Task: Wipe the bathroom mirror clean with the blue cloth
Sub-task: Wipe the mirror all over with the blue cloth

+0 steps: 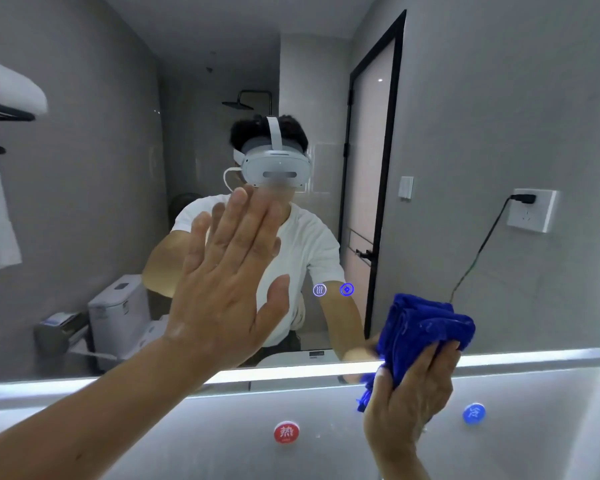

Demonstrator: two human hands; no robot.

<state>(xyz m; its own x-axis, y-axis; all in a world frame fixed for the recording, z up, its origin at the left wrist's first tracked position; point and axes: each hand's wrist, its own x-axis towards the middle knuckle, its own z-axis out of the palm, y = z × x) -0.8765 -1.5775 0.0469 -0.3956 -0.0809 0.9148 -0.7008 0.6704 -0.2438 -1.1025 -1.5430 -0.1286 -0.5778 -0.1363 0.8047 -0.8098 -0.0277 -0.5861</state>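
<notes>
Grey bathroom walls fill the mirror, where the left hand lies flat with straight, spread fingers on the glass at the centre of the frame and the right hand grips the bunched blue cloth against the mirror's lit lower edge at lower right.

Reflected in front of me, I wore a plain white short-sleeved T-shirt. Its sleeves ended above the elbows, so both forearms were bare down to my left hand and my right hand. On my head was a white plastic headset with a smooth rounded front. A white strap ran over my dark hair, and a thin white cable looped beside the headset. Dark trousers showed below the shirt's hem.
</notes>
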